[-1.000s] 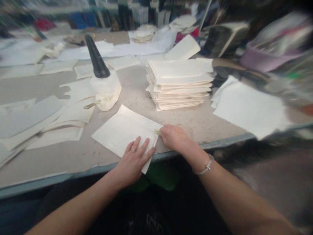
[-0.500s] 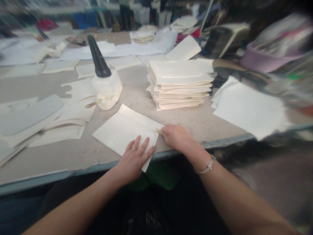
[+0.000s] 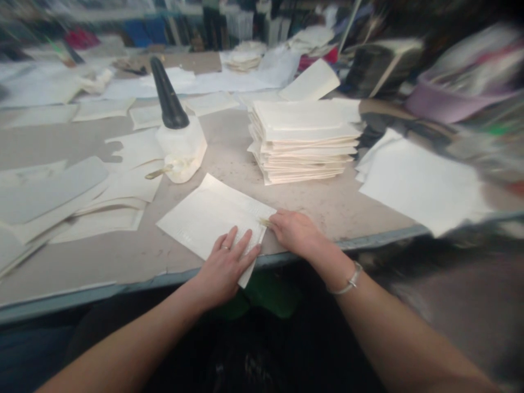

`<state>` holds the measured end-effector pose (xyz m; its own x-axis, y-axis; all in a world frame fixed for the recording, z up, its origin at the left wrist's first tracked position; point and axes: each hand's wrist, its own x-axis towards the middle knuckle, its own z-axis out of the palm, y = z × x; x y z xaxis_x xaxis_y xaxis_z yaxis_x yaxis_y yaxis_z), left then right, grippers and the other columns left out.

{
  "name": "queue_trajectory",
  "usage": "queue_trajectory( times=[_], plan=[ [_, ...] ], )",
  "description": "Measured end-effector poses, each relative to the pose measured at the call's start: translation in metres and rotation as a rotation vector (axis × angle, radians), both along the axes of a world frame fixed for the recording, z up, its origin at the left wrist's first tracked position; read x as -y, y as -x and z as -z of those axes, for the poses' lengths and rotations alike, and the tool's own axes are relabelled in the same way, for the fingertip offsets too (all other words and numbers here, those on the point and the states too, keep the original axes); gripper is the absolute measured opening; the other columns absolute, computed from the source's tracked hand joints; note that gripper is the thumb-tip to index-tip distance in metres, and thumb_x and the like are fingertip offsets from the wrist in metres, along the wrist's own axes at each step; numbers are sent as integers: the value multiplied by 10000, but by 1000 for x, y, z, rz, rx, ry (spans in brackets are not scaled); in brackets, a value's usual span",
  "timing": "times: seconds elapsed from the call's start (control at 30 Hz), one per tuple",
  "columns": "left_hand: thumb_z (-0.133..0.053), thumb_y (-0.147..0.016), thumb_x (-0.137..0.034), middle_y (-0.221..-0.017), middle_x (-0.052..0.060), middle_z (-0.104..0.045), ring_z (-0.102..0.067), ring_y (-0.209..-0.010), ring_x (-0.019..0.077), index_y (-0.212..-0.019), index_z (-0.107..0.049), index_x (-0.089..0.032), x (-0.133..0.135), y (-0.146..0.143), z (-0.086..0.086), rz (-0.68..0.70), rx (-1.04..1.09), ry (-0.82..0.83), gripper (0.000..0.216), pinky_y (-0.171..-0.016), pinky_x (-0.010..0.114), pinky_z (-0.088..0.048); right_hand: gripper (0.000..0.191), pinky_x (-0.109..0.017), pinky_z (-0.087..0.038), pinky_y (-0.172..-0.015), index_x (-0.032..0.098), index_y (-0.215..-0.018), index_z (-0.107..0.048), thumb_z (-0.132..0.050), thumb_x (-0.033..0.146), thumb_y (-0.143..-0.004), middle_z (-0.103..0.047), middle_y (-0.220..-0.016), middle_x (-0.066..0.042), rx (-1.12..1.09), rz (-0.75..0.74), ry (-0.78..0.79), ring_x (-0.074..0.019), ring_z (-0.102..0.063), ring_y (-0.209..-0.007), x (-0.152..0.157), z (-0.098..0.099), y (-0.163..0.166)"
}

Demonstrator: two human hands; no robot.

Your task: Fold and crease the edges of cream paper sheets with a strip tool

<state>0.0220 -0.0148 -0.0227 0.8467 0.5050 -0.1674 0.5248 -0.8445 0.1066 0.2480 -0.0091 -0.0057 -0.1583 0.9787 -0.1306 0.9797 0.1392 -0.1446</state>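
Observation:
A cream-coloured sheet (image 3: pixel 204 213), with rows of small raised marks near its right side, lies at an angle over the table's front edge. My left hand (image 3: pixel 229 262) rests on its near corner, fingers spread and stretched out, a ring on one finger. At the sheet's right corner, my right hand (image 3: pixel 295 232) is closed around a thin yellowish stick-like tool (image 3: pixel 265 222). The tool's tip touches or hovers just over the sheet; I cannot tell which. Most of the tool is hidden inside the fingers.
Behind the sheet stands a tall stack of cream folded pieces (image 3: pixel 305 144). To its left are a white container (image 3: pixel 182 144) with a black cone-shaped top (image 3: pixel 170 98) and a small stick (image 3: pixel 158 173). Loose sheets (image 3: pixel 417 180) lie right, others (image 3: pixel 53 191) left. A purple basin (image 3: pixel 442 101) sits far right.
The whole view has shifted slightly to the right. Both hands, the sheet and the small tool keep nearly the same places relative to one another.

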Motion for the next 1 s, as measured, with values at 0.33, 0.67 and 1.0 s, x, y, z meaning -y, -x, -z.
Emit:
queue_trajectory(
  times=[0.33,0.67,1.0],
  plan=[
    [-648,-596,-135,-1546,128,-198,-121,-1389,445,-1447,-268,-251,-1,2,-2,2,1,7,939,-1085,551,-212,237,-259,-425,-810,186,-980,-662,-444,258,-923,-682,-1039,-78,-114,-32,11,-190,-623,-933,10,-4,-3],
    [-561,-827,-496,-1501,180,-290,-182,-1379,450,-1408,-378,-216,0,-12,-1,-74,118,-34,670,-1070,569,-256,268,-272,-428,-788,176,-997,-641,-393,261,-941,-672,-1033,-95,-51,72,-4,-193,-627,-897,1,2,-8],
    [-532,-869,-297,-1502,130,-314,-143,-1414,384,-1353,-428,-232,-9,9,-19,99,92,190,499,-1110,624,-182,286,-270,-433,-772,169,-999,-649,-380,234,-931,-676,-1018,-89,-44,4,-8,-197,-627,-897,11,-1,1]
  ],
)
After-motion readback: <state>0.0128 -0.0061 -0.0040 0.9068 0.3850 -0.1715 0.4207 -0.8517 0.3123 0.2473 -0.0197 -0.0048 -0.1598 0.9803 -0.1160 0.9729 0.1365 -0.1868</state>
